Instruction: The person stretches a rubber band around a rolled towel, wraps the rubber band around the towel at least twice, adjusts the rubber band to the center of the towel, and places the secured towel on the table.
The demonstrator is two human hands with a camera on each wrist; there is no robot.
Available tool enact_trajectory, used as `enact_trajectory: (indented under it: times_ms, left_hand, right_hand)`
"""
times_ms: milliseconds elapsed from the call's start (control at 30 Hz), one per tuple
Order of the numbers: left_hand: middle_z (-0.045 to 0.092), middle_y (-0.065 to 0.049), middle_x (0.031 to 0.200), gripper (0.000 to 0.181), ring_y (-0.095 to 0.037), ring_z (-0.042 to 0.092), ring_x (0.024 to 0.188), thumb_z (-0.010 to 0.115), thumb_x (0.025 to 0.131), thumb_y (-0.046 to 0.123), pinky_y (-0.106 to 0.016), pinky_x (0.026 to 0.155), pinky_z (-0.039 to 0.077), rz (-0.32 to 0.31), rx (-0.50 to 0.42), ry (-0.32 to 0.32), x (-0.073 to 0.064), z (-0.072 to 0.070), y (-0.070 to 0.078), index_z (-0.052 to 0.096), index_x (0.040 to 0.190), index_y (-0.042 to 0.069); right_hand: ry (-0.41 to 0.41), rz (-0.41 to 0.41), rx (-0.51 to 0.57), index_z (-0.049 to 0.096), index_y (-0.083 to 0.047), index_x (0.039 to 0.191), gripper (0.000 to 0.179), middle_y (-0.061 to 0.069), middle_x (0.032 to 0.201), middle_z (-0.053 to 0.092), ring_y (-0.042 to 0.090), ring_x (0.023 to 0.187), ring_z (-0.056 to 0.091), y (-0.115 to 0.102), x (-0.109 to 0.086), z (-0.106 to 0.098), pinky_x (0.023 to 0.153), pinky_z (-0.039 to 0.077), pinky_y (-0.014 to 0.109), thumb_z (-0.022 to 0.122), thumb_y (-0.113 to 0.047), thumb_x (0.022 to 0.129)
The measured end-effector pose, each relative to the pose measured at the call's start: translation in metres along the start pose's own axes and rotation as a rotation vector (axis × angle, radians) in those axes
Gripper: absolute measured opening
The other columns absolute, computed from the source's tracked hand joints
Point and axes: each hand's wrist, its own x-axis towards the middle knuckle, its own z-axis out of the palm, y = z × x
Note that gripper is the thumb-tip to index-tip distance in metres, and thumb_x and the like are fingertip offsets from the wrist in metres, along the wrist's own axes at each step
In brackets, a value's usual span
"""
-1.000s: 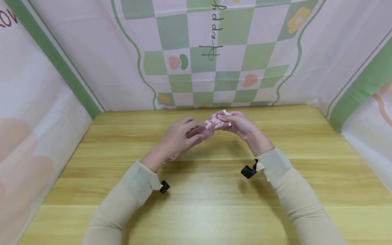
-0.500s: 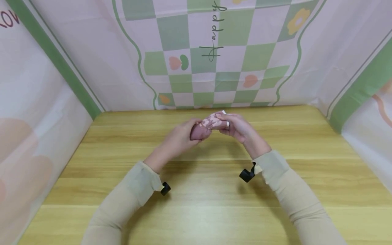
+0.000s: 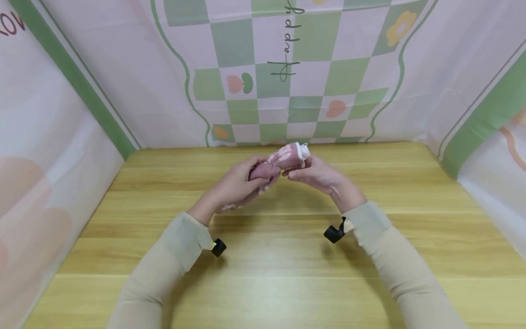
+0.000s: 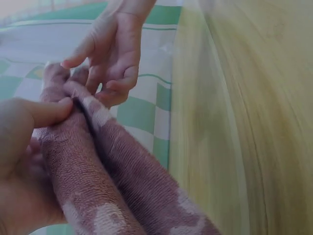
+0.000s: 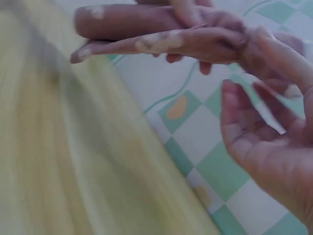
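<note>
A mauve towel with pale patches and a white-edged end is bunched into a long roll above the table. My left hand grips it near the middle, thumb on top, as the left wrist view shows; the towel's long part runs on past the palm. Beside the white-edged end is my right hand, its thumb and fingers spread apart and loosely bent. In the right wrist view its thumb lies close to the towel; whether it touches is hard to tell. Part of the towel is hidden behind the left hand.
The wooden table lies below both hands. A cloth backdrop with green checks hangs at the table's far edge, and printed cloth walls stand at both sides. Black wrist cameras jut from the sleeves.
The right hand has let go its pinch on the towel's white-edged end, which now points up more. The left hand has shifted its hold and drawn back slightly to the left.
</note>
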Motion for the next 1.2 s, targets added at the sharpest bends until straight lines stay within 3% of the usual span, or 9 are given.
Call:
enact_trajectory:
  times_ms: [167,333,467,633,733,833,1000,1200]
  left_hand:
    - [0.064,-0.007,0.127,0.040,-0.021,0.060,0.116,0.061,0.105,0.019,-0.041,0.102,0.047,0.020,-0.074,-0.104,0.000,-0.004,-0.003,0.055,0.143,0.010]
    - [0.062,-0.007,0.130,0.039,-0.022,0.060,0.118,0.057,0.106,0.020,-0.040,0.104,0.046,-0.005,-0.174,-0.162,-0.001,-0.008,-0.007,0.055,0.144,0.010]
    - [0.061,-0.009,0.133,0.040,-0.024,0.060,0.119,0.054,0.107,0.018,-0.040,0.105,0.046,-0.077,-0.287,-0.170,-0.003,-0.011,-0.009,0.054,0.146,0.010]
    - [0.059,-0.012,0.137,0.041,-0.025,0.058,0.122,0.052,0.107,0.014,-0.040,0.107,0.045,-0.109,-0.357,-0.186,-0.003,-0.013,-0.012,0.051,0.148,0.006]
    - [0.059,-0.012,0.138,0.041,-0.025,0.057,0.124,0.051,0.107,0.015,-0.040,0.109,0.043,-0.067,-0.308,-0.197,-0.002,-0.015,-0.013,0.052,0.147,0.005]
    - [0.059,-0.013,0.139,0.042,-0.026,0.056,0.127,0.052,0.107,0.017,-0.040,0.111,0.040,-0.024,-0.220,-0.196,-0.001,-0.017,-0.012,0.053,0.147,0.004]
    - [0.059,-0.014,0.140,0.043,-0.026,0.055,0.129,0.052,0.107,0.020,-0.041,0.112,0.039,-0.016,-0.172,-0.204,0.001,-0.017,-0.013,0.053,0.147,0.003]
    - [0.059,-0.015,0.138,0.045,-0.027,0.055,0.127,0.050,0.109,0.026,-0.043,0.111,0.040,0.009,-0.119,-0.199,0.003,-0.013,-0.016,0.050,0.148,0.004]
  right_hand:
    - [0.033,-0.043,0.038,0.045,-0.003,0.148,0.072,0.007,0.126,0.064,0.020,0.111,0.063,0.007,0.006,0.006,0.091,0.054,0.030,0.080,0.003,0.085]
    - [-0.016,-0.074,0.023,0.043,-0.003,0.151,0.076,0.008,0.128,0.065,0.020,0.105,0.065,0.008,0.007,0.008,0.083,0.056,0.029,0.081,0.000,0.085]
    - [-0.115,-0.103,-0.057,0.022,-0.003,0.160,0.092,0.006,0.136,0.063,0.020,0.114,0.065,0.008,0.007,0.007,0.090,0.054,0.030,0.073,0.012,0.085]
    - [-0.140,-0.105,-0.149,0.011,-0.005,0.163,0.101,0.001,0.143,0.057,0.020,0.127,0.058,0.009,0.005,0.006,0.103,0.048,0.035,0.068,0.020,0.083]
    - [-0.125,-0.118,-0.167,0.015,-0.008,0.163,0.098,0.000,0.144,0.056,0.020,0.128,0.058,0.010,0.005,0.008,0.104,0.047,0.036,0.064,0.022,0.084]
    - [-0.092,-0.161,-0.152,0.030,-0.013,0.160,0.086,0.001,0.142,0.058,0.020,0.126,0.058,0.012,0.006,0.010,0.101,0.050,0.034,0.059,0.023,0.087]
    - [0.053,-0.206,-0.138,0.059,-0.017,0.134,0.057,0.003,0.126,0.068,0.018,0.108,0.066,0.015,0.007,0.014,0.086,0.055,0.028,0.060,0.019,0.090]
    - [0.174,-0.209,-0.141,0.066,-0.010,0.115,0.032,0.005,0.106,0.072,0.016,0.090,0.068,0.014,0.007,0.023,0.080,0.057,0.028,0.064,0.012,0.092]
